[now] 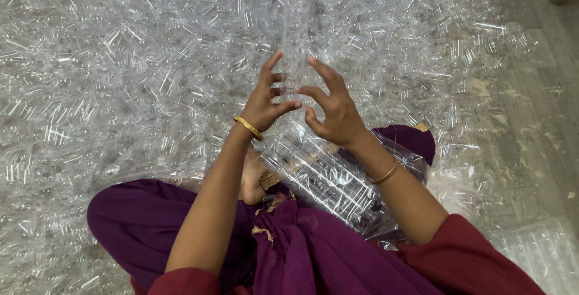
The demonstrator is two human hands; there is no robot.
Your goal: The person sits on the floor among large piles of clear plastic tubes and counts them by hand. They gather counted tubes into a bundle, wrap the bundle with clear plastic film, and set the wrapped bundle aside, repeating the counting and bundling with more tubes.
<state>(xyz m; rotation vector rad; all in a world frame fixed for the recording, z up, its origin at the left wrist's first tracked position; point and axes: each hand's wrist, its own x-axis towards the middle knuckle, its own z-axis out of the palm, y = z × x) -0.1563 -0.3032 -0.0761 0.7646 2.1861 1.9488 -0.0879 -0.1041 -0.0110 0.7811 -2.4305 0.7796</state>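
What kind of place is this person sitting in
Probably an informal workshop floor for sorting or stacking plastic parts. A huge heap of small clear plastic pieces covers the worn grey floor. The left hand and right hand hold a tall nested stack, and filled clear bags rest on the lap.

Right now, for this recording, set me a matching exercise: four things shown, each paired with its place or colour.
Things:
1. stack of clear cups
2. bangle
3. clear bag of stacks
4. bare floor

Places or colours:
A. gold, on the left wrist
B. grey, along the right edge
C. held between left hand and right hand
D. lying across the lap

Pairs: 1-C, 2-A, 3-D, 4-B
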